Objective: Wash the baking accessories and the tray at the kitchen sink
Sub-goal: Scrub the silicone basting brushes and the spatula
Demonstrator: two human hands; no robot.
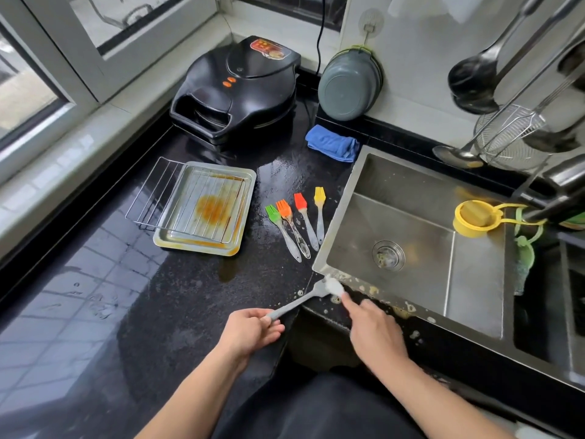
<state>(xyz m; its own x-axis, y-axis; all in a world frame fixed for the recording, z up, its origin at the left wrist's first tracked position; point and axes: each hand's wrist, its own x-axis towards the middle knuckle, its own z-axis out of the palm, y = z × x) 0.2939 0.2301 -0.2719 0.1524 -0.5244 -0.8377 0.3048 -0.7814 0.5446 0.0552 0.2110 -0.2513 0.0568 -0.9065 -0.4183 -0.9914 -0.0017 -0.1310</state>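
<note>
The left hand [250,327] grips a soapy brush [311,294]; the right hand's [373,331] fingers rub its bristles. On the left, the tray [243,213] looks dirty, and four more brushes [297,220] wait.

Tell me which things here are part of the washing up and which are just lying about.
Part of the job: brush being scrubbed, held by left hand and right hand; four coloured brushes; stained tray; wire rack; sink.

Lying about: black grill; blue cloth; grey basin; hanging ladles.
</note>
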